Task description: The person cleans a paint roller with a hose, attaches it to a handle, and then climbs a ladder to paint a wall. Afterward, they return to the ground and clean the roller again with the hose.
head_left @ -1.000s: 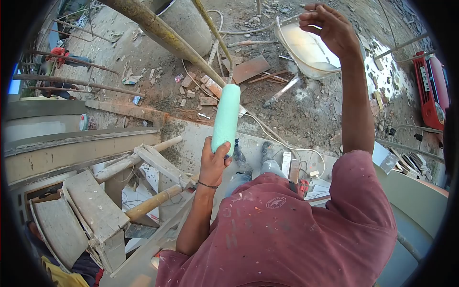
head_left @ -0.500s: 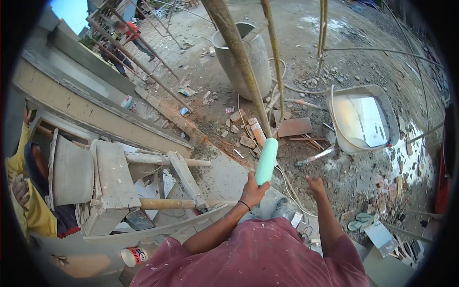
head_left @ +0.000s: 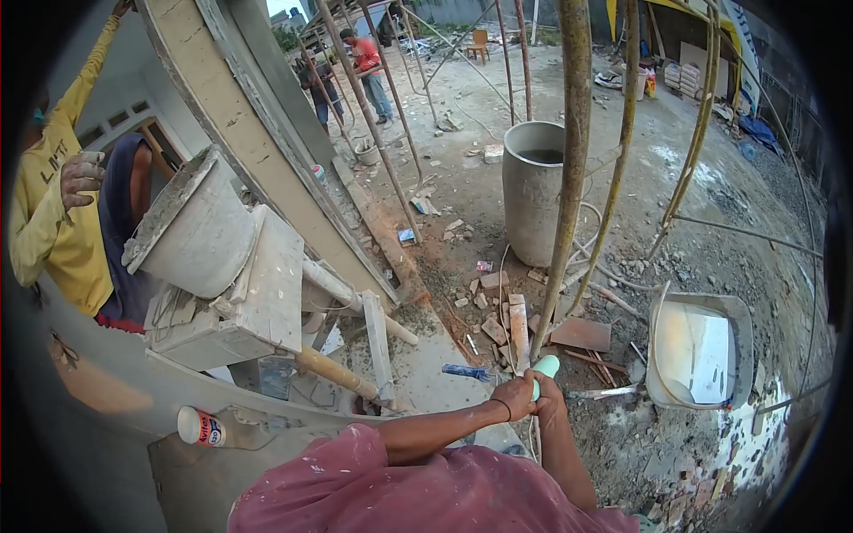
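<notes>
A pale green bottle (head_left: pixel 546 366), smooth and cylindrical, tilts away from me in front of my body. My left hand (head_left: pixel 514 398) is closed around its near part. My right hand (head_left: pixel 548 391) is closed on it too, pressed against the left one. The fingers partly hide the bottle, and its near end cannot be seen. Just beyond it rises a rusty yellow-brown pole (head_left: pixel 569 178). A blue object like a brush (head_left: pixel 466 371) shows left of my hands.
A mortar-crusted bucket (head_left: pixel 200 226) sits on a box-like wooden stand (head_left: pixel 258 293), beside a person in yellow (head_left: pixel 67 204). A tall concrete cylinder (head_left: pixel 533 195), a water-filled tub (head_left: pixel 742 355), broken bricks (head_left: pixel 518 329) and scaffold poles (head_left: pixel 613 169) stand ahead. A labelled pail (head_left: pixel 201 427) lies left.
My right hand has come in from the right and closed on the bottle beside my left hand. The bottle now tips further to the right. My view has lifted and shifted left.
</notes>
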### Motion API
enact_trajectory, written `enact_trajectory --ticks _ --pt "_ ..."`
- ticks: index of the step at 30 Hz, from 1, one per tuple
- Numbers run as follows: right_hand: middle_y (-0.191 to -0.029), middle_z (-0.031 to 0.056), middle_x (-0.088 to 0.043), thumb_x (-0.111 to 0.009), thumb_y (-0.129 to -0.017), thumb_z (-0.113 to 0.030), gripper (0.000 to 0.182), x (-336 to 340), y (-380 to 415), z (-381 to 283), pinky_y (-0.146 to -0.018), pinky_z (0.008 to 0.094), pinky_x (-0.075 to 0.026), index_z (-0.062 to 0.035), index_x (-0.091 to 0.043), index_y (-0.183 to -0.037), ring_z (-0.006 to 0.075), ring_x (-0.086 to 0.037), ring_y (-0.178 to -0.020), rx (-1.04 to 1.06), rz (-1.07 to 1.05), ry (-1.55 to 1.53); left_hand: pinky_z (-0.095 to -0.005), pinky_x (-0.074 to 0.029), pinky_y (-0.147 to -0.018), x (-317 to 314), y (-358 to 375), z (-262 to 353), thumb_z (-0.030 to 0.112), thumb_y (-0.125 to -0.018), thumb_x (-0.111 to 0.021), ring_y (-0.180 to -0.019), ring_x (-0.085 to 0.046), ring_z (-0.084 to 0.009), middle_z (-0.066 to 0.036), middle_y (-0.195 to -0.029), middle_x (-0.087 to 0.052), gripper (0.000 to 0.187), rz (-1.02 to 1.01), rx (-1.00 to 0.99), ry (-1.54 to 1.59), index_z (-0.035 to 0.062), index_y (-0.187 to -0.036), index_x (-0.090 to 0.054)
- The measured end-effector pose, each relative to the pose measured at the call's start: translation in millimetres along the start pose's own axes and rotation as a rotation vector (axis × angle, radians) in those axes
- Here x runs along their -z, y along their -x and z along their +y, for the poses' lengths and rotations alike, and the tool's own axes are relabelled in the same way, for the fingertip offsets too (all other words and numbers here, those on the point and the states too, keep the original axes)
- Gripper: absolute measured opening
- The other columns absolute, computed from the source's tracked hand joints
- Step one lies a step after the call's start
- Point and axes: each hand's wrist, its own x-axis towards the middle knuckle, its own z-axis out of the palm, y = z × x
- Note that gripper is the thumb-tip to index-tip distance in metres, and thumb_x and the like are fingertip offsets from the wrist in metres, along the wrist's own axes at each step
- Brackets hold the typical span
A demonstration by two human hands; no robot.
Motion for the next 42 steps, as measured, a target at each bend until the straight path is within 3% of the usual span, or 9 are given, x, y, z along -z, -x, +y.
enact_trajectory --ticks 9,20,25,27,30,35,36,40,42 --pt "-0.076 0.0154 -0.064 -0.065 -0.089 -0.012 0.019 0.4 -16.1 -33.3 -0.056 0.0488 -0.056 -0.0028 -0.054 -0.100 0.0338 -0.065 -0.062 0.146 -0.075 -0.059 -0.0505 -0.050 -0.078 6.4 20.3 2.1 0.029 -0.087 -0.062 -0.096 -0.062 -0.0464 -0.033 -0.100 -0.060 0.058 0.006 0.003 0.092 -0.0075 -0.119 -0.031" --pt "-0.068 0.0114 -0.062 -0.065 -0.088 -0.015 0.013 27.1 -27.8 -77.0 -0.053 0.0448 -0.052 -0.0054 -0.059 -0.083 0.0301 -0.062 -0.057 0.185 -0.020 -0.163 -0.0474 -0.048 -0.066 7.4 29.3 2.7 0.038 -0.087 -0.067 -0.077 -0.064 -0.0428 -0.028 -0.081 -0.059 0.057 0.116 0.016 0.382 -0.0033 -0.105 -0.032" --pt "-0.065 0.0101 -0.058 -0.067 -0.083 -0.014 0.013 3.5 26.1 -92.0 -0.047 0.0363 -0.050 -0.0061 -0.058 -0.087 0.0268 -0.058 -0.051 0.422 -0.065 -0.209 -0.0400 -0.043 -0.070 -17.9 -9.3 -24.5 0.049 -0.092 -0.062 -0.086 -0.053 -0.0245 -0.018 -0.096 -0.051 0.067 -0.070 -0.012 0.656 -0.0073 -0.118 -0.036" --pt "-0.058 0.0102 -0.061 -0.062 -0.095 -0.035 0.035 14.0 35.6 -110.2 -0.049 0.0403 -0.055 -0.0080 -0.056 -0.074 0.0257 -0.061 -0.049 0.549 -0.258 -0.034 -0.0447 -0.043 -0.092 -28.1 -30.7 -23.9 0.038 -0.096 -0.059 -0.108 -0.052 -0.0284 -0.017 -0.105 -0.053 0.063 -0.233 0.197 1.181 -0.0027 -0.139 -0.036" --pt "-0.061 0.0073 -0.058 -0.062 -0.095 -0.044 0.041 13.0 27.0 -134.6 -0.053 0.0386 -0.055 -0.0070 -0.056 -0.078 0.0225 -0.061 -0.052 0.746 -0.202 -0.081 -0.0332 -0.046 -0.060 1.5 -9.3 6.4 0.033 -0.100 -0.055 -0.072 -0.054 -0.0213 -0.010 -0.087 -0.056 0.043 -0.083 0.053 1.246 0.0030 -0.130 -0.052" --pt "-0.068 0.0093 -0.059 -0.067 -0.092 -0.031 0.029 -8.8 37.9 -149.9 -0.055 0.0367 -0.051 -0.0045 -0.056 -0.086 0.0221 -0.058 -0.056 1.000 -0.294 -0.402 -0.0291 -0.033 -0.046 28.6 -12.9 32.4 0.031 -0.095 -0.063 -0.049 -0.036 -0.0126 0.000 -0.061 -0.039 0.030 -0.285 0.247 1.545 0.0044 -0.108 -0.059" --pt "-0.068 0.0090 -0.059 -0.067 -0.091 -0.032 0.029 -17.1 40.4 -147.6 -0.054 0.0367 -0.052 -0.0055 -0.057 -0.086 0.0222 -0.059 -0.056 0.953 -0.312 -0.374 -0.0296 -0.031 -0.043 27.2 -12.9 31.1 0.034 -0.094 -0.064 -0.047 -0.037 -0.0133 0.000 -0.061 -0.041 0.027 -0.323 0.320 1.670 0.0073 -0.091 -0.061" --pt "-0.068 0.0081 -0.060 -0.065 -0.088 -0.039 0.031 -45.9 65.7 -135.8 -0.053 0.0366 -0.053 -0.0093 -0.058 -0.085 0.0226 -0.059 -0.055 0.765 -0.369 -0.268 -0.0327 -0.037 -0.045 -5.7 -42.1 0.1 0.036 -0.093 -0.062 -0.049 -0.045 -0.0163 -0.003 -0.061 -0.047 0.029 -0.471 0.256 1.811 0.0091 -0.085 -0.065" --pt "-0.067 0.0076 -0.061 -0.064 -0.087 -0.043 0.032 -54.8 88.7 -124.9 -0.052 0.0366 -0.053 -0.0112 -0.059 -0.085 0.0228 -0.060 -0.055 0.674 -0.386 -0.215 -0.0466 -0.040 -0.087 5.2 -27.5 20.3 0.042 -0.085 -0.068 -0.090 -0.057 -0.0243 -0.011 -0.098 -0.060 0.049 -1.089 -0.156 2.242 0.0053 -0.117 -0.058"
